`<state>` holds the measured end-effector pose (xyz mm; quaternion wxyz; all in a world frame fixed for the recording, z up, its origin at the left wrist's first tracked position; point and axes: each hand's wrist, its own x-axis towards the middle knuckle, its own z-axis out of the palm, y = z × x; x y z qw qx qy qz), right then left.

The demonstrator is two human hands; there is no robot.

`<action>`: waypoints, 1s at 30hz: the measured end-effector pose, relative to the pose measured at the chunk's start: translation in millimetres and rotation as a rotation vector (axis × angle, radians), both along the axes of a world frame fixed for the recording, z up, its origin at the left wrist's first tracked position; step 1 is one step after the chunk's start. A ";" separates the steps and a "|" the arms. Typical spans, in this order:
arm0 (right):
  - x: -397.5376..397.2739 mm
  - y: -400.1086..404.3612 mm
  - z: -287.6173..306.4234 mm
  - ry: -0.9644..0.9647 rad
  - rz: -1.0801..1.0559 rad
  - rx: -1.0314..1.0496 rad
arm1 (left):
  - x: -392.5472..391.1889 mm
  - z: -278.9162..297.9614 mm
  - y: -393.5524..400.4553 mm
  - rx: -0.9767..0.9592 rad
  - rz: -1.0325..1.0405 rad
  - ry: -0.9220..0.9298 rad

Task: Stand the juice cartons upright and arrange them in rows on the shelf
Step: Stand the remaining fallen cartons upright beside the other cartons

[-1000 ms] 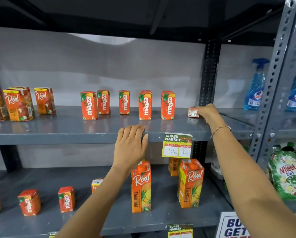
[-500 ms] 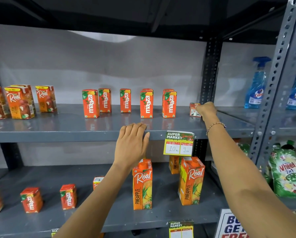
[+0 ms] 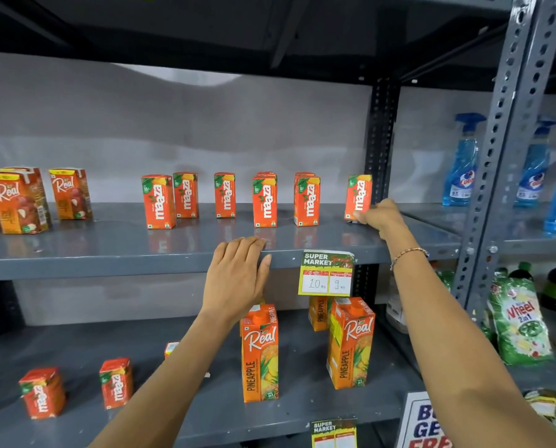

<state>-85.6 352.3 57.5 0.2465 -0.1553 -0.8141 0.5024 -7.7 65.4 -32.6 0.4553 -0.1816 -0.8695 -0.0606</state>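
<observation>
Orange Maaza carton (image 3: 358, 197) is held upright at its base by the right hand (image 3: 381, 218) at the shelf's (image 3: 108, 250) right end; the left hand (image 3: 238, 276), grasping nothing, rests flat on the front edge.

You have eight small Maaza cartons (image 3: 264, 205) on your upper shelf (image 3: 108, 253), three more Maaza cartons (image 3: 116, 383) below, three tall Real pineapple cartons (image 3: 259, 354), three blue spray bottles (image 3: 462, 163), two price tags (image 3: 326, 273), your two hands (image 3: 236, 279)
</observation>
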 end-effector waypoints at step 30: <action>-13.5 -286.0 13.2 -0.033 0.285 0.413 | -12.7 -12.3 -266.8 0.059 0.183 0.165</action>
